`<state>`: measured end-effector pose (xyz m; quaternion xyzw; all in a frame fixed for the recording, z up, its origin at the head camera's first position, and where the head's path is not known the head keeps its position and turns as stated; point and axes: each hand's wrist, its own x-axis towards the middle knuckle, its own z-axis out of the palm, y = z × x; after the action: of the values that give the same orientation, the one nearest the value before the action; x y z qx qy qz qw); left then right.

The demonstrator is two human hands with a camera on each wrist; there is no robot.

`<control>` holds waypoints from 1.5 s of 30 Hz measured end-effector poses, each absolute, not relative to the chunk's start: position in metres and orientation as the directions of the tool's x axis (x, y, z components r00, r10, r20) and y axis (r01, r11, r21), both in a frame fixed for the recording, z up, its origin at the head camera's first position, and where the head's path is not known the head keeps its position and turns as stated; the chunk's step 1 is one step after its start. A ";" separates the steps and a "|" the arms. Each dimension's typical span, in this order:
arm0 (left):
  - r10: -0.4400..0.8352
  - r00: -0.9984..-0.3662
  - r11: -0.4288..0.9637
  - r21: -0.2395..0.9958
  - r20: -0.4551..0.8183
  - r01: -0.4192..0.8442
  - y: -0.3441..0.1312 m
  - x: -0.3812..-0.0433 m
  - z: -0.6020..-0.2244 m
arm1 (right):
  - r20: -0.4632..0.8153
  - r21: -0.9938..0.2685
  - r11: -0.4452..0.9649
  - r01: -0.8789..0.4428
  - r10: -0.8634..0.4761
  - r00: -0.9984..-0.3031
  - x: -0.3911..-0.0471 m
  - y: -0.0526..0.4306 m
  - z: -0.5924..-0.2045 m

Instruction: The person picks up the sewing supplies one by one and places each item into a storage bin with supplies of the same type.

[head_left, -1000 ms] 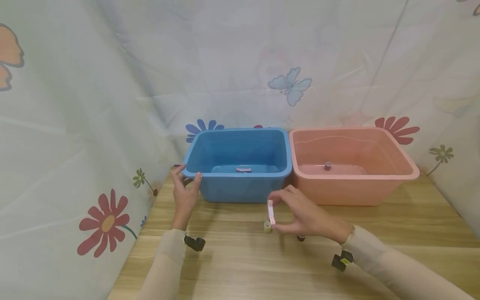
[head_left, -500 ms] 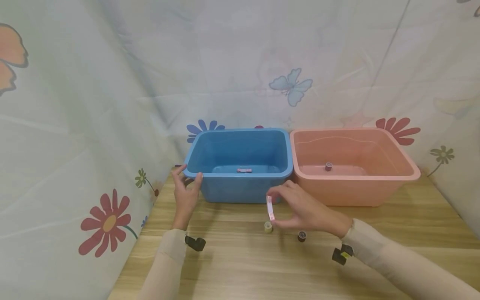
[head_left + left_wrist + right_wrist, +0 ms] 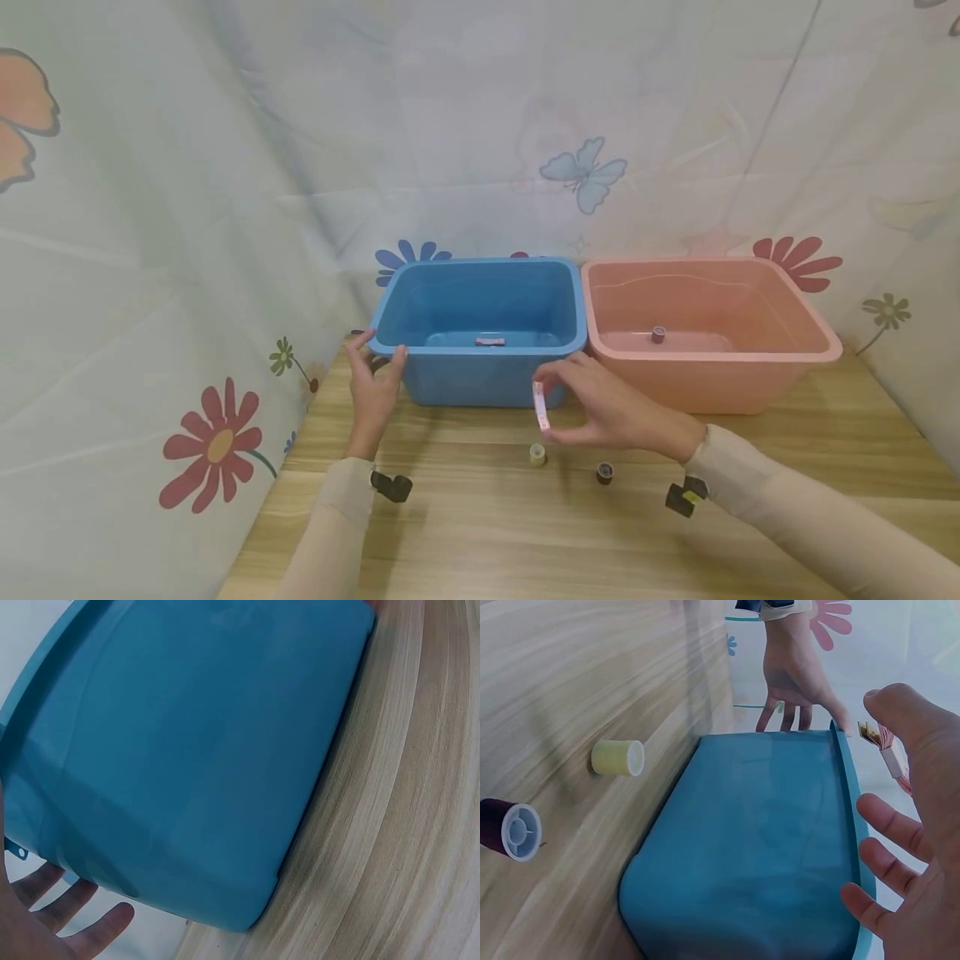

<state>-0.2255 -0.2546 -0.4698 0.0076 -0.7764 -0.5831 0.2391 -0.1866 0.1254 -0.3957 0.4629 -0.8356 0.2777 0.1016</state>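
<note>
My right hand (image 3: 615, 410) pinches a small pink thread skein with a white paper band (image 3: 541, 406) between thumb and fingertips, upright over the table just before the blue tub (image 3: 480, 377). In the right wrist view the skein (image 3: 892, 760) shows pink strands and a yellowish end, beside the raised thumb. My left hand (image 3: 373, 396) holds the tub's front left corner, thumb at the front rim and fingers along the side. Those fingers (image 3: 101, 930) are spread beside the wall in the left wrist view. A similar pink skein (image 3: 490, 342) lies inside the blue tub.
Right of the blue tub stands a pink tub (image 3: 690, 385) with a dark thread spool (image 3: 657, 335) inside. On the wooden table (image 3: 480, 525), a pale yellow spool (image 3: 537, 455) and a dark spool (image 3: 604, 473) stand below my right hand. A flowered curtain (image 3: 465, 125) hangs behind.
My right hand has risen slightly toward the blue tub with the skein, uncovering the dark spool on the table. The left hand stays at the tub's corner.
</note>
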 end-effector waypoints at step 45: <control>-0.260 -0.907 0.298 0.921 0.331 0.250 -0.240 -0.204 -0.437 | 0.408 -0.352 0.456 -0.818 -0.712 -0.572 -0.228 0.126 -0.346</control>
<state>-0.2041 -0.2403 -0.4372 0.0032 -0.7763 -0.5924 0.2153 -0.2283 0.1264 -0.3462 0.4512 -0.8471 0.2617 0.1013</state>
